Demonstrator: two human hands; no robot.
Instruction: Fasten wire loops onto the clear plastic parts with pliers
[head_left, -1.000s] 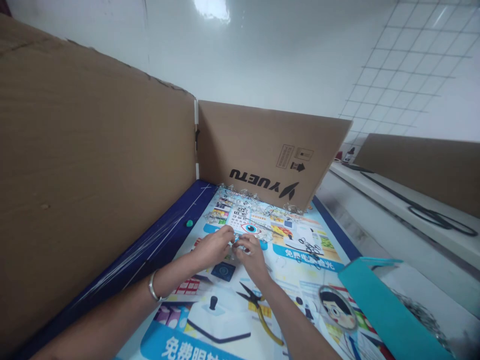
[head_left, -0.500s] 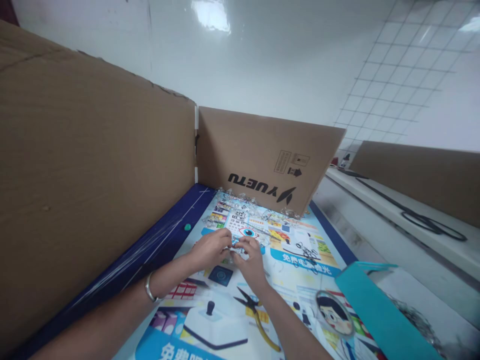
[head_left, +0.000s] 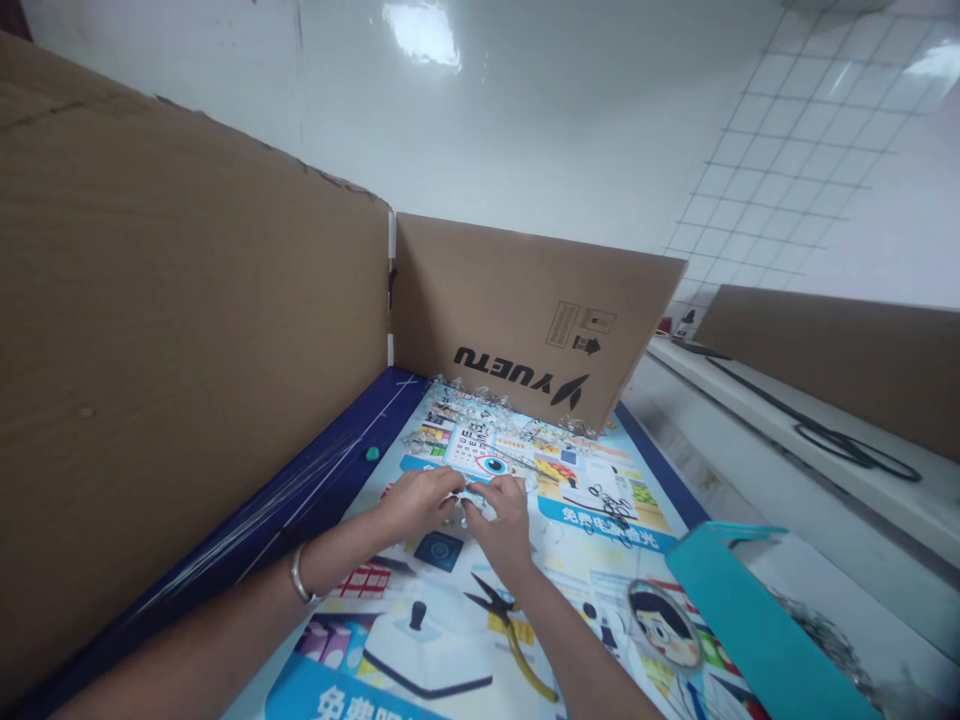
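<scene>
My left hand [head_left: 416, 500] and my right hand [head_left: 501, 518] meet fingertip to fingertip over a printed poster [head_left: 570, 610] that covers the table. Both pinch a small clear glittery piece [head_left: 469, 491] between them; its shape is too small to make out. A silver bangle [head_left: 299, 574] sits on my left wrist. Just beyond the hands lies a scatter of clear crystal pieces [head_left: 480, 400] along the foot of the cardboard. Yellow-handled pliers [head_left: 510, 630] lie under my right forearm.
Tall cardboard walls stand at the left [head_left: 187, 350] and at the back [head_left: 525, 310]. Small black rings [head_left: 611, 503] lie on the poster to the right. A teal box [head_left: 750, 620] stands at the right front. A black cable [head_left: 840, 435] runs along the white ledge.
The hands stay together on the small piece, fingers shifting slightly. The view has dipped and drifted a little; nothing else has moved.
</scene>
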